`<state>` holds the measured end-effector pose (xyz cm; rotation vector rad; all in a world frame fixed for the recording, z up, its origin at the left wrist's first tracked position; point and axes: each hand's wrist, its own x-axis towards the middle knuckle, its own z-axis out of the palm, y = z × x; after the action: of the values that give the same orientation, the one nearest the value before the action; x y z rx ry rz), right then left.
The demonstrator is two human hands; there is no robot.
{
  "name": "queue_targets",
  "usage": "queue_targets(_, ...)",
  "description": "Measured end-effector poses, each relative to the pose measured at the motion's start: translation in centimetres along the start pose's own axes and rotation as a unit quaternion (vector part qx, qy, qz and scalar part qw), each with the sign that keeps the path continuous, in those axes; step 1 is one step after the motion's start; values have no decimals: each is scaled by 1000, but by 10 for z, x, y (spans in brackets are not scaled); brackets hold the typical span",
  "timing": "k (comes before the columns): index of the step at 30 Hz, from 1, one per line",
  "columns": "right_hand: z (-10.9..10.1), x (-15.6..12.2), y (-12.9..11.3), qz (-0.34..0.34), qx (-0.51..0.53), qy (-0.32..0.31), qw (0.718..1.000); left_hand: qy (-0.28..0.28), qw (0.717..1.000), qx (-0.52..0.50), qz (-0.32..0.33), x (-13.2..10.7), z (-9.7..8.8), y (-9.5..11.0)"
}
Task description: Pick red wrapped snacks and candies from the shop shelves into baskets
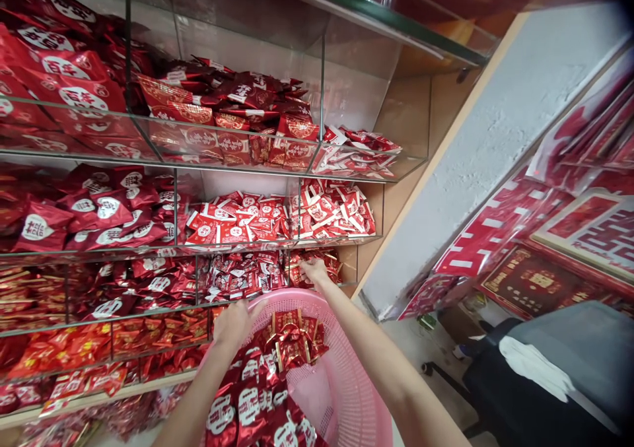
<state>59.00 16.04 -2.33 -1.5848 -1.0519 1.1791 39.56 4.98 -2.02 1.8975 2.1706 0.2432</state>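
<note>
My left hand (232, 323) is closed over the far left rim of a pink plastic basket (364, 368). Dark red packets with white labels (250, 404) fill its left side, and red packets with gold print (292, 341) lie at its far end. Past the basket, my right hand (314, 271) reaches into a glass shelf compartment of small red and gold packets (296, 270). Its fingers are bent down among them; whether a packet is between the fingertips is hidden. In the compartment just left lie red and white packets (247, 272).
Tiers of glass-fronted shelves (238, 170) with red packets rise ahead and to the left. A wooden side panel (396, 216) ends them on the right. Beyond stand a pale wall (475, 143), red paper goods (525, 278) and a dark chair (559, 361) with a white cloth.
</note>
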Motion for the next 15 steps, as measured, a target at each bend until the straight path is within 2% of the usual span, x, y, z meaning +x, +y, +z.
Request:
queue_targets(3, 4, 2, 2, -3, 36, -16, 999, 0, 1000, 2, 1, 0, 0, 0)
queue_targets(6, -1, 1, 4, -35, 73, -26, 996, 3, 1000, 3, 3, 0, 1, -1)
queue_targets(12, -34, -28, 7, -102, 120, -33, 987, -2, 1000, 6, -3, 0, 0, 1)
queue_targets(15, -47, -51, 12, -109, 137, -70, 982, -7, 1000, 12, 0, 0, 1, 1)
